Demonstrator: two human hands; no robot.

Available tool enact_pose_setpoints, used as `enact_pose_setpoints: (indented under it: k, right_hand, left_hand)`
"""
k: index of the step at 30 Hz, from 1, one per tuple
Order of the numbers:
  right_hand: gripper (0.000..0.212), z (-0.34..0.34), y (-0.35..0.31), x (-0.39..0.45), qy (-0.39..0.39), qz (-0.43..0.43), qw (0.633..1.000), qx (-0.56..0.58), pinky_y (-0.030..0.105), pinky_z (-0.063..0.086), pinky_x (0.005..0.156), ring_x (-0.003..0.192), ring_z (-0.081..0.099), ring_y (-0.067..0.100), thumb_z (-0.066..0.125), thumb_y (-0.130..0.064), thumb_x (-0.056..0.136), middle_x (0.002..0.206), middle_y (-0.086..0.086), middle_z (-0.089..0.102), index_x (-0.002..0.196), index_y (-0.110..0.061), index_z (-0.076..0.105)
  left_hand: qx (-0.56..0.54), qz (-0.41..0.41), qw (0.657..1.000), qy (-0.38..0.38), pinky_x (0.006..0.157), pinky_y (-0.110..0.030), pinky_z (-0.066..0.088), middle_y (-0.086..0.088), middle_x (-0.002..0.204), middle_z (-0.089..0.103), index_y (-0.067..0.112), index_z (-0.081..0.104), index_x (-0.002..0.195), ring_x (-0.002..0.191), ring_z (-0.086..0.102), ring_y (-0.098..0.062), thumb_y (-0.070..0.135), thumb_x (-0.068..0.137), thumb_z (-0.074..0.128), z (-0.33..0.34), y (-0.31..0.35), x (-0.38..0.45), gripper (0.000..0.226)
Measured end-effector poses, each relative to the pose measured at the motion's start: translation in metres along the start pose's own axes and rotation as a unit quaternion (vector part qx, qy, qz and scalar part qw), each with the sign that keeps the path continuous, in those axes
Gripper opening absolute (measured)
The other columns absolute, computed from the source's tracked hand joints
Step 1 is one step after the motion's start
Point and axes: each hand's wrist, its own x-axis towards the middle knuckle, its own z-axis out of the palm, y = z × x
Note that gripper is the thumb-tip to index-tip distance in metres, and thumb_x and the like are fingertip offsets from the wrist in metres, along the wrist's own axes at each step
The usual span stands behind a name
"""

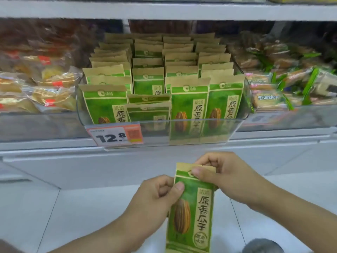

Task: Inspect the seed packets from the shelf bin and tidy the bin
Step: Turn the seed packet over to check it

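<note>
You hold one seed packet point(191, 207) upright below the clear shelf bin point(237, 125), well in front of it. Your left hand point(156, 196) pinches its left edge between thumb and curled fingers; your right hand point(215, 172) pinches the kraft top flap. It looks light and crinkly, likely pliant paper over loose seeds, so keep to the edges and the sealed top. Up in the bin, the packet rows point(164, 70) stand upright, two front ones point(148, 106) sunk lower.

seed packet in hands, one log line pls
hands: both pinch seed packet | left edge | right top | bin: full
</note>
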Motion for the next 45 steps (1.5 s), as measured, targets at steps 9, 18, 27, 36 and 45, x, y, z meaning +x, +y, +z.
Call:
enact_pose_setpoints:
  k: [9,18,27,36,45]
  right_hand:
    - [0.030,0.013,0.010,0.000,-0.097,0.097,0.988,0.075,0.028,0.058,0.064,0.079,0.073,0.019,0.054,-0.029,0.104,0.094,0.012,0.079,0.106,-0.005,0.073]
    - [0.023,0.023,0.016,-0.002,-0.045,0.096,0.991,0.081,0.031,0.058,0.055,0.072,0.074,0.019,0.060,-0.027,0.102,0.085,0.008,0.078,0.102,-0.006,0.067]
    - [0.051,0.018,0.035,-0.014,-0.032,0.123,0.986,0.111,0.043,0.063,0.066,0.085,0.077,0.030,0.078,-0.009,0.086,0.111,0.015,0.071,0.127,-0.017,0.048]
    - [0.103,0.004,0.058,-0.014,-0.175,0.049,0.983,-0.010,0.070,0.055,0.078,0.083,0.075,0.034,0.081,0.006,0.079,0.114,0.001,0.067,0.145,-0.053,0.029]
    - [0.104,-0.001,0.068,-0.003,-0.182,0.099,0.978,0.004,0.047,0.062,0.078,0.082,0.076,0.037,0.073,0.014,0.083,0.117,0.011,0.063,0.150,-0.049,0.024]
  left_hand:
    - [-0.049,-0.023,0.995,0.079,0.056,-0.028,0.055,-0.017,0.087,0.077,-0.001,0.071,0.099,0.067,0.071,-0.021,0.020,0.095,0.063,-0.005,-0.013,0.004,0.023]
    - [-0.035,-0.115,0.993,-0.007,0.059,-0.032,0.058,-0.013,0.082,0.076,0.002,0.069,0.098,0.067,0.071,-0.022,0.023,0.102,0.055,-0.008,-0.007,0.004,0.026]
    - [-0.083,-0.128,0.986,-0.069,0.080,-0.044,0.062,-0.017,0.106,0.076,0.005,0.063,0.120,0.097,0.074,-0.034,0.021,0.095,0.064,-0.006,-0.022,0.006,0.030]
    - [-0.060,-0.076,0.995,-0.016,0.063,-0.035,0.061,-0.015,0.098,0.077,0.008,0.061,0.116,0.083,0.075,-0.031,0.008,0.097,0.061,-0.003,-0.040,0.010,0.019]
    - [-0.079,-0.062,0.995,0.027,0.062,-0.033,0.059,-0.011,0.109,0.074,0.013,0.056,0.119,0.083,0.076,-0.024,0.012,0.102,0.055,0.022,-0.062,0.018,0.017]
